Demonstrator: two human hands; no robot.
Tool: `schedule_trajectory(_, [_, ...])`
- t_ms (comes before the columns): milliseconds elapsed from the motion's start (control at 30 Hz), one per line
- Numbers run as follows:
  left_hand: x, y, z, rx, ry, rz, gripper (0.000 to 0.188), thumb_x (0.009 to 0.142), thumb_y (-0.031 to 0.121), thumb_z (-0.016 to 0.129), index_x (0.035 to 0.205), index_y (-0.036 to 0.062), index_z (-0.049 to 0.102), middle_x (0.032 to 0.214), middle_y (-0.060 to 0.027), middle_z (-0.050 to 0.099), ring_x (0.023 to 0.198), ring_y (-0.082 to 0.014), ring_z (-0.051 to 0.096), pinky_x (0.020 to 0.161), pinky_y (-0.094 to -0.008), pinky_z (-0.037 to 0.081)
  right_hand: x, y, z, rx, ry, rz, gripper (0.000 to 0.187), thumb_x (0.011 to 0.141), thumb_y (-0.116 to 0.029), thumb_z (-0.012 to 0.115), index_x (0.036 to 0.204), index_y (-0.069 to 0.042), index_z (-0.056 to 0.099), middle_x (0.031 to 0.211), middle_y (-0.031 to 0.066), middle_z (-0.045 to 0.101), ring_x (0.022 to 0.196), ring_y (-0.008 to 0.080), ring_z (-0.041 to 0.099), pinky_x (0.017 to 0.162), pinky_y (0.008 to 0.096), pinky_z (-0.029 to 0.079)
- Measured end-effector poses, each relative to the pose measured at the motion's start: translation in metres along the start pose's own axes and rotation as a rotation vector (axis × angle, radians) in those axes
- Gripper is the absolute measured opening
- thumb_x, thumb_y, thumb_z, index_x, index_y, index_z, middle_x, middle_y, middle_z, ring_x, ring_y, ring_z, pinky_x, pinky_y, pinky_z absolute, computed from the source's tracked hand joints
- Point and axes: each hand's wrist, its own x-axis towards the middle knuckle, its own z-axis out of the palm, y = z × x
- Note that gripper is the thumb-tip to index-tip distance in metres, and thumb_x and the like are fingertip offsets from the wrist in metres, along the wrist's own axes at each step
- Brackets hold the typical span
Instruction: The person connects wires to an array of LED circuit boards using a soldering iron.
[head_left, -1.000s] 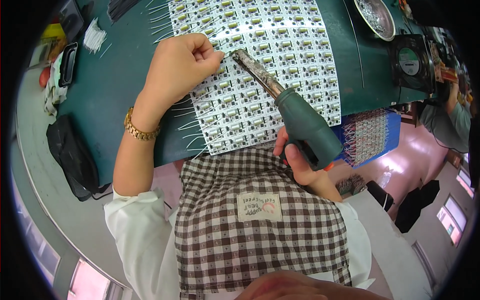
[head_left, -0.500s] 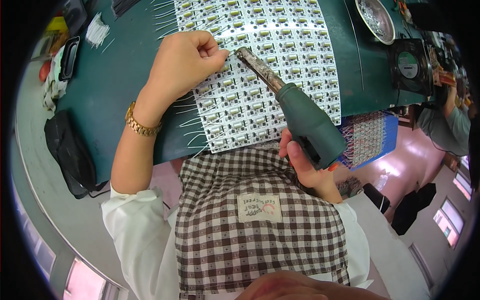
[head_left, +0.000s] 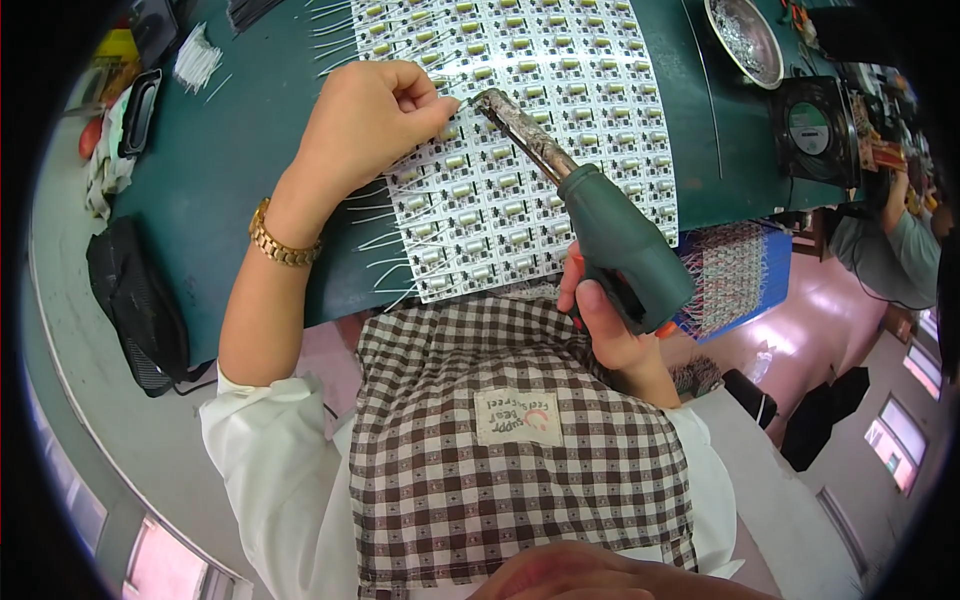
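Note:
A large white panel of circuit boards, set with rows of small yellowish components, lies on the green bench. Several thin white wires stick out along its left side. My left hand rests over that side, thumb and forefinger pinched on the end of a thin wire, mostly hidden by the fingers. In my right hand is a dark green soldering gun, held by its handle. Its solder-crusted metal tip is at the board, just right of my left fingertips.
Bundled white wires lie at the far left of the bench. A metal bowl and a black fan stand at the right. Below the right edge is a blue crate of wired boards. Another person's arm shows far right.
The soldering gun's tip has lifted slightly and shifted a little right. My left hand stays nearly in place, still pinched.

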Motion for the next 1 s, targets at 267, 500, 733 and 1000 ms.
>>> schedule_trajectory(267, [0.001,-0.003,-0.001,-0.010,-0.005,0.007,0.025,0.075,0.023,0.072,0.070,-0.0009,0.065,0.057,-0.0041,0.059,0.051,-0.0080,0.052,0.051,-0.0239,0.043,0.003,-0.009,0.000,0.003,0.079,0.108,0.018,0.075,-0.005,0.069,0.092,-0.001,0.064,0.080,0.0071,0.066,0.069,0.0151,0.065,0.061,0.0259,0.050])
schedule_trajectory(500, [-0.001,-0.001,0.000,-0.003,0.007,0.018,0.024,0.075,0.022,0.071,0.071,-0.0007,0.065,0.057,-0.0044,0.059,0.051,-0.0083,0.053,0.051,-0.0240,0.044,0.003,-0.007,0.000,0.041,0.086,0.082,0.019,0.074,-0.005,0.069,0.092,-0.001,0.064,0.080,0.0074,0.067,0.070,0.0155,0.065,0.062,0.0264,0.050])
schedule_trajectory(733, [-0.002,0.000,0.000,0.041,0.014,0.045,0.023,0.075,0.022,0.070,0.071,0.0007,0.065,0.058,-0.0057,0.061,0.050,-0.0110,0.056,0.051,-0.0245,0.045,0.003,-0.010,0.000,-0.016,0.053,0.105,0.018,0.073,-0.004,0.069,0.090,-0.001,0.064,0.079,0.0073,0.066,0.067,0.0148,0.065,0.060,0.0262,0.050])
schedule_trajectory(1000, [-0.002,-0.002,0.002,0.052,0.020,0.063,0.023,0.077,0.021,0.070,0.070,0.0001,0.064,0.057,-0.0023,0.058,0.050,-0.0078,0.051,0.049,-0.0229,0.042,0.002,-0.006,0.005,0.139,0.087,0.078,0.021,0.077,-0.007,0.067,0.096,-0.001,0.060,0.076,0.0061,0.062,0.065,0.0136,0.062,0.058,0.0254,0.049])
